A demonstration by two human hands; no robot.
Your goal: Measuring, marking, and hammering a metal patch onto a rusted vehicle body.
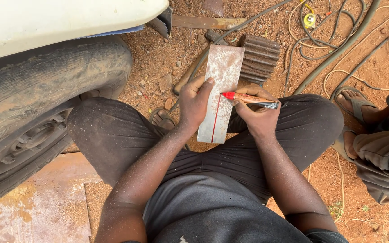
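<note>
The left hand (194,101) grips a flat, rust-speckled metal plate (221,90) by its left edge, the thumb lying across the face and the other fingers closed round behind, where they are hidden. The plate is held above the person's lap, between the knees, tilted a little with its top end toward the ground ahead. A red line runs down its lower half. The right hand (257,117) is closed on a red marker (248,99), held almost level, its red tip touching the plate at the top of that line; the fingers under the marker's barrel are mostly out of sight. The print on the barrel is too small to make out.

The person sits with dark trousers (113,135) drawn up. Part of one sandalled foot (160,118) peeps out below the left hand; the other foot is hidden.

To the left, a dusty tyre (46,99) and pale car body panel (59,22) are cut off by the edge of the view. A rusty metal sheet (41,198) lies on the ground at the lower left corner. Just beyond the plate's top end lies a ribbed, dark metal block (260,56), partly covered by the plate. Cables (338,40) trail across the red earth (158,63) at the upper right. At the right edge another person's sandalled feet (354,105) stand on the soil, the body cut off.
</note>
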